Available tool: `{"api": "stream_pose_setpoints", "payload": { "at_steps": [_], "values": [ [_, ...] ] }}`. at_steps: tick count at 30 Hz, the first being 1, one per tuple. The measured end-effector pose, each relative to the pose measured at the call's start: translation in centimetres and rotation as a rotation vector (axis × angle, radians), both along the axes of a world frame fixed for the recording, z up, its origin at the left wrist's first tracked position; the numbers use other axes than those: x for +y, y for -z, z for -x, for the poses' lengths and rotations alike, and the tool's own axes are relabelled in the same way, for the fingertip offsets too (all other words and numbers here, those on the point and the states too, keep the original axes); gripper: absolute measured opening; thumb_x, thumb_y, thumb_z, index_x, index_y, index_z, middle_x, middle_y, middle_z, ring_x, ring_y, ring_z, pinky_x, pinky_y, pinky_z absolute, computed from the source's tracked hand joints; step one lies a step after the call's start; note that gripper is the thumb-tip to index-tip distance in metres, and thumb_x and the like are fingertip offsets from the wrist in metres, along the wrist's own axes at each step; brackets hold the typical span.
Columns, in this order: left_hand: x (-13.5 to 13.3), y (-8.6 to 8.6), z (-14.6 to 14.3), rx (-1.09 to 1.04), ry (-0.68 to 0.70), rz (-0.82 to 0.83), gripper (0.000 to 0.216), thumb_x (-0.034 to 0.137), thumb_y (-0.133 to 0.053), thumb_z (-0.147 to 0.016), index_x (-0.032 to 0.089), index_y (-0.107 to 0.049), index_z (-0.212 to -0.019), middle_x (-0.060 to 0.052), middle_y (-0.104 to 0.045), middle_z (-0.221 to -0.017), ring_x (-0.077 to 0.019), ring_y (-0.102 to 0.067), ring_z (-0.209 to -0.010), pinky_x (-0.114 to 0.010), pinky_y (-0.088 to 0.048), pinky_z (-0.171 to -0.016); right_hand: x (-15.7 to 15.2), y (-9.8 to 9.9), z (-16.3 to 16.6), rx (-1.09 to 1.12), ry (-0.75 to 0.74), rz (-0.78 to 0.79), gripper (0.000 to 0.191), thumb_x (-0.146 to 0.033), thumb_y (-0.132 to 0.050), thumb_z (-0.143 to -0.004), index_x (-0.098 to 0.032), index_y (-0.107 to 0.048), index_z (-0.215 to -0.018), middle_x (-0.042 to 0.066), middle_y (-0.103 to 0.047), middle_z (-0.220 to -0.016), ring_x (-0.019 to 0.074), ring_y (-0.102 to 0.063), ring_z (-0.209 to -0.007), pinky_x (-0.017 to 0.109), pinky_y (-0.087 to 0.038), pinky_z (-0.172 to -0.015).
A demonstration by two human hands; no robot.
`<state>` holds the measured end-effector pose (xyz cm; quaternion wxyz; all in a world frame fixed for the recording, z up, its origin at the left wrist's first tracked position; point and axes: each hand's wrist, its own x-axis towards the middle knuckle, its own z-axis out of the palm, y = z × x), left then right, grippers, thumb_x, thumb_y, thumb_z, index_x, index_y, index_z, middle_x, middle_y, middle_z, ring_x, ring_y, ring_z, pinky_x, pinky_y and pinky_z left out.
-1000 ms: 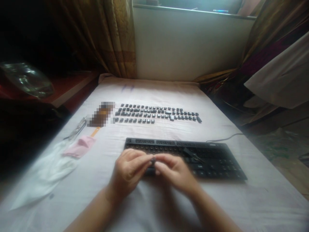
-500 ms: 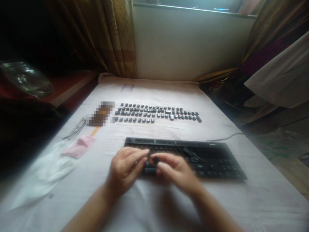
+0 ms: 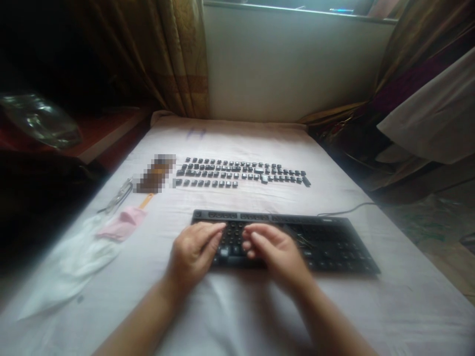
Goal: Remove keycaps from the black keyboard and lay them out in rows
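A black keyboard [image 3: 356, 237] lies across the near part of the bed, with many of its upper-left keys off and the sockets bare. Over its left end, my left hand [image 3: 195, 249] has thumb and forefinger brought together; anything between them is too small to see. My right hand [image 3: 276, 249] hovers above the middle with its fingers curled into a pinch, and I cannot make out what they hold. Between the hands, a pale-lit keycap [image 3: 224, 251] sits on the keyboard. A thin metal tool [image 3: 303, 240] rests on the keyboard beside my right hand, partly hidden by it.
Beyond the keyboard, loose keycaps [image 3: 222, 168] lie in several rows on the pale sheet [image 3: 260, 141]. To the left are a pink cloth [image 3: 124, 223], a white cloth [image 3: 76, 257], a slim metal tool [image 3: 120, 195] and a blurred-out brown item [image 3: 154, 173]. A cable [image 3: 349, 211] runs off right.
The dark keycap pinched in my right fingers before no longer shows there. My hands have moved slightly apart, uncovering bare sockets and the pale-lit keycap between them.
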<state>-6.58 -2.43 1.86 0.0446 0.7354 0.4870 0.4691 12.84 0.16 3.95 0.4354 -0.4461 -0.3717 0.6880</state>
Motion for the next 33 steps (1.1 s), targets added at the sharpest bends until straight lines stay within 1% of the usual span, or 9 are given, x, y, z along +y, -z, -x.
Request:
{"api": "stream_pose_setpoints", "payload": {
  "at_steps": [2,5,8,11,14,20,22,27,33],
  "values": [
    [0.1,0.0,0.1,0.005,-0.009,0.008,0.019,0.014,-0.057,-0.093,0.019,-0.069,-0.107,-0.004,-0.076,-0.094,-0.0161,-0.071,-0.085,-0.028,-0.055,-0.078,0.3,-0.2,-0.5,-0.044,0.027,-0.036,0.037,-0.047,-0.088,-0.060,-0.019,-0.077,-0.082,0.004,-0.074,-0.075,0.0131,-0.067,-0.063,0.023,-0.056,-0.056],
    [0.4,-0.3,0.8,0.032,0.010,0.058,0.013,0.018,-0.059,-0.093,0.020,-0.070,-0.100,-0.003,-0.075,-0.089,-0.0162,-0.069,-0.082,-0.029,-0.053,-0.078,0.5,-0.2,-1.1,-0.162,0.009,-0.114,0.037,-0.050,-0.084,-0.063,-0.018,-0.077,-0.080,0.004,-0.073,-0.072,0.0131,-0.064,-0.057,0.023,-0.053,-0.049],
    [0.5,-0.9,1.5,0.129,0.127,0.177,0.008,0.027,-0.065,-0.091,0.023,-0.071,-0.094,-0.002,-0.073,-0.089,-0.0173,-0.066,-0.084,-0.032,-0.049,-0.081,0.4,-0.1,-1.5,-0.288,-0.024,-0.214,0.030,-0.046,-0.078,-0.070,-0.018,-0.077,-0.082,0.003,-0.071,-0.066,0.0125,-0.060,-0.052,0.021,-0.047,-0.045],
    [0.4,-1.3,1.9,0.283,0.236,0.305,0.012,0.032,-0.073,-0.084,0.026,-0.071,-0.093,0.000,-0.072,-0.093,-0.0197,-0.063,-0.091,-0.036,-0.044,-0.086,0.3,0.2,-1.7,-0.364,-0.042,-0.313,0.025,-0.041,-0.071,-0.077,-0.019,-0.076,-0.085,0.002,-0.069,-0.065,0.0132,-0.060,-0.053,0.023,-0.049,-0.048],
    [0.0,-1.5,1.9,0.356,0.237,0.361,0.019,0.031,-0.077,-0.079,0.025,-0.069,-0.095,-0.001,-0.070,-0.098,-0.0213,-0.060,-0.097,-0.038,-0.041,-0.091,0.2,0.4,-1.7,-0.413,-0.059,-0.377,0.022,-0.038,-0.067,-0.081,-0.018,-0.075,-0.087,0.002,-0.069,-0.066,0.0136,-0.061,-0.053,0.025,-0.052,-0.052],
    [-0.2,-1.5,1.6,0.340,0.243,0.379,0.012,0.025,-0.073,-0.082,0.023,-0.067,-0.091,-0.001,-0.069,-0.098,-0.0206,-0.059,-0.097,-0.036,-0.041,-0.090,0.0,0.9,-1.5,-0.463,-0.097,-0.477,0.019,-0.029,-0.059,-0.084,-0.018,-0.074,-0.088,0.005,-0.074,-0.075,0.0141,-0.065,-0.057,0.025,-0.055,-0.054],
    [-0.2,-1.4,1.6,0.326,0.250,0.368,0.009,0.026,-0.071,-0.083,0.023,-0.066,-0.091,0.000,-0.070,-0.097,-0.0199,-0.060,-0.095,-0.036,-0.041,-0.089,-0.1,0.9,-1.4,-0.500,-0.116,-0.573,0.018,-0.024,-0.057,-0.085,-0.019,-0.074,-0.088,0.005,-0.075,-0.079,0.0145,-0.067,-0.060,0.024,-0.056,-0.056],
    [0.0,-1.2,1.5,0.325,0.272,0.341,0.006,0.028,-0.063,-0.090,0.023,-0.066,-0.090,0.000,-0.072,-0.089,-0.0188,-0.062,-0.088,-0.035,-0.042,-0.083,-0.5,1.1,-1.2,-0.621,-0.178,-0.841,0.016,-0.016,-0.058,-0.087,-0.019,-0.073,-0.091,0.006,-0.078,-0.085,0.0172,-0.073,-0.077,0.026,-0.057,-0.072],
    [0.0,-0.8,1.7,0.361,0.231,0.351,0.013,0.028,-0.066,-0.090,0.025,-0.068,-0.102,-0.001,-0.072,-0.098,-0.0205,-0.062,-0.094,-0.036,-0.042,-0.085,-0.6,1.7,-1.0,-0.677,-0.213,-0.963,0.015,-0.013,-0.057,-0.090,-0.018,-0.071,-0.093,0.007,-0.076,-0.085,0.0157,-0.072,-0.077,0.025,-0.057,-0.071]
  ]
}}
